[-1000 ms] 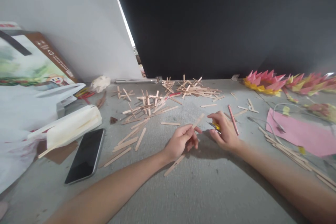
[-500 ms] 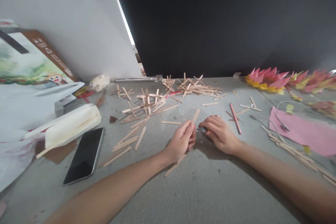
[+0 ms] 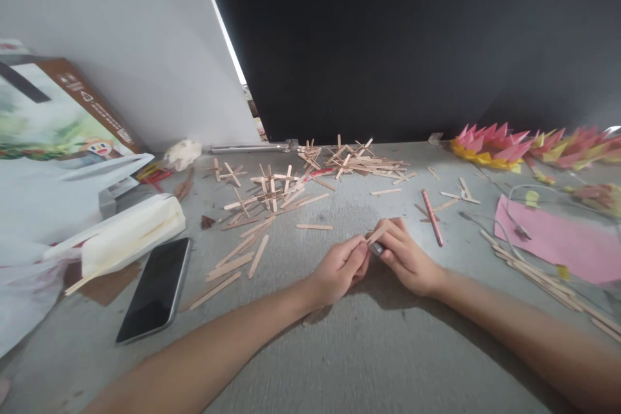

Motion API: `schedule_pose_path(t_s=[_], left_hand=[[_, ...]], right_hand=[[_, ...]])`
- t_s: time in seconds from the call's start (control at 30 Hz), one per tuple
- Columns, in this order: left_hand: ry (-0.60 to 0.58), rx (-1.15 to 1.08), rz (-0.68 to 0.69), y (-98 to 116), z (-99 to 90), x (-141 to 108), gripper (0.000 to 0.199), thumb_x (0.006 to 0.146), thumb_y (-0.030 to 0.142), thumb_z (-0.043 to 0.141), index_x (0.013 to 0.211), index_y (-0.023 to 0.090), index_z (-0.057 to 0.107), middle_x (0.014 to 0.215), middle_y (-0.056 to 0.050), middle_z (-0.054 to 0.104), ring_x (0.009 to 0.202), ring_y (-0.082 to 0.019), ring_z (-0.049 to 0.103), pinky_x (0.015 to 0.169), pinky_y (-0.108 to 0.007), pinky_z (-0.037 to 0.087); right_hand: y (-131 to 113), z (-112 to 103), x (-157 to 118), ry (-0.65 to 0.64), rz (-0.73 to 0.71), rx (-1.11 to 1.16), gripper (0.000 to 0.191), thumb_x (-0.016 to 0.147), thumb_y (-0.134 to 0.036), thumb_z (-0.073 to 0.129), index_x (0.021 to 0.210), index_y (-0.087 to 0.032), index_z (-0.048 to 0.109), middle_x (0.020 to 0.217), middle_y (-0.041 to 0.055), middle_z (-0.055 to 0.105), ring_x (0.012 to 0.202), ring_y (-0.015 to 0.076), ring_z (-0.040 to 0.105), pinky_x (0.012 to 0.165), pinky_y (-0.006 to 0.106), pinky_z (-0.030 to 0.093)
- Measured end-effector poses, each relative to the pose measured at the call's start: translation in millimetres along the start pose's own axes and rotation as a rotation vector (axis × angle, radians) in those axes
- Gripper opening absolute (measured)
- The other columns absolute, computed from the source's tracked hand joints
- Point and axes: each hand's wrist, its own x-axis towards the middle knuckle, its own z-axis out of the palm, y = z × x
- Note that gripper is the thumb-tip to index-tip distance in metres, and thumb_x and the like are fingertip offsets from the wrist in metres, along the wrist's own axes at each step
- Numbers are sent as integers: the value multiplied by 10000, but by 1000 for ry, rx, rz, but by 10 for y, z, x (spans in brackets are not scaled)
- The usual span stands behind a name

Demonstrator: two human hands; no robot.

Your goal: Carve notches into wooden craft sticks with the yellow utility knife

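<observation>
My left hand (image 3: 341, 270) is closed, pinching a wooden craft stick (image 3: 378, 233) whose free end points up and right. That end lies across the fingers of my right hand (image 3: 403, 257). Closed as well, my right hand grips a small dark utility knife (image 3: 376, 248); most of it is hidden in the palm, and its tip meets the stick near my left fingertips. The two hands are almost touching. Beneath my left wrist, the end of another craft stick (image 3: 313, 317) shows on the grey tabletop (image 3: 320, 362).
Joined and loose craft sticks (image 3: 272, 191) spread along the back. A phone (image 3: 154, 291) and a cream paper packet (image 3: 133, 233) lie left. On the right are a red patterned pen (image 3: 432, 217), pink paper (image 3: 557, 242), a cable (image 3: 515, 223) and a pink-yellow paper crown (image 3: 490, 147).
My hands have come together. The stick in my left hand has tipped to the right, over my right fingers, and the knife now meets it.
</observation>
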Motion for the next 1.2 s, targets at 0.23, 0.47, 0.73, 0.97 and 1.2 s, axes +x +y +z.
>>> schedule_pose_path(t_s=[0.23,0.47,0.73,0.97,1.2], left_hand=[[-26,-23,-19,-14,-13,4,477,1072,653,423,922,208,507,547,105,301,459,-88,256,473,-232,241],[-28,-34,0,-11,-3,-2,453,1083,620,421,912,208,500,554,104,303,455,-84,247,460,-232,212],[-48,-25,-2,-14,-19,-1,434,1088,601,429,912,210,494,560,100,321,461,-83,260,470,-230,216],[-61,-38,-18,-6,-24,-1,422,1088,588,436,912,208,496,552,106,316,451,-81,251,468,-227,219],[-85,-21,2,11,-38,-3,411,1104,554,419,912,200,499,568,105,336,470,-81,257,484,-222,228]], right_hand=[[45,16,-3,14,4,-3,592,1128,-595,161,999,-229,609,942,67,638,904,241,578,884,429,400],[52,24,-4,21,5,-16,585,1124,-601,157,1003,-232,595,921,51,609,885,238,564,890,434,379],[55,28,-13,27,-10,8,551,1132,-581,171,1004,-229,574,915,39,583,878,231,543,894,428,354],[64,33,-18,26,-2,2,558,1132,-580,166,1006,-229,581,899,43,574,866,234,528,890,431,359],[64,38,-15,33,-10,15,571,1129,-590,159,986,-223,572,880,38,553,851,232,522,880,426,349]])
